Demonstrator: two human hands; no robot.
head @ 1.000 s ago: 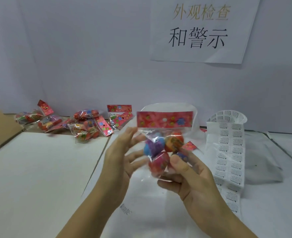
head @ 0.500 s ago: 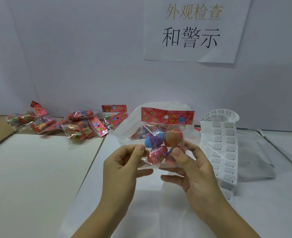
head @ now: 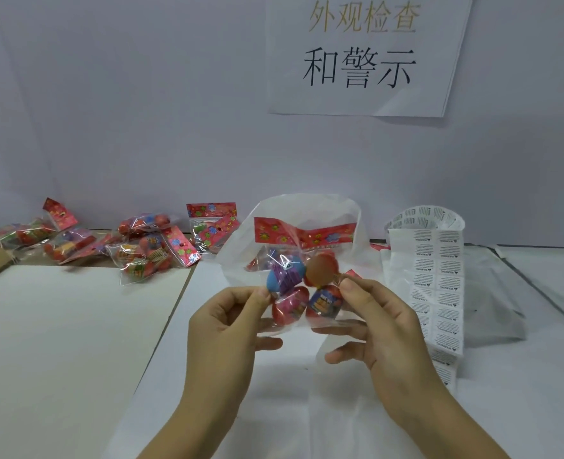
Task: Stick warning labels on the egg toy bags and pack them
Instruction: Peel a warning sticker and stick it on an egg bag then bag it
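- Two hands: one left hand (head: 227,329), one right hand (head: 383,326).
- One held egg toy bag (head: 302,283), with four eggs (head: 285,276) visible inside.
- One rear-left pile of egg toy bags (head: 141,250): at least five; overlap prevents an exact count.
- One label strip (head: 438,276), two labels wide.
- One large translucent bag (head: 241,260).
- One wall sign (head: 363,54).

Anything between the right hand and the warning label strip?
Nothing visible. The label strip lies just right of the right hand. That hand pinches the egg toy bag, though; so does the left hand.
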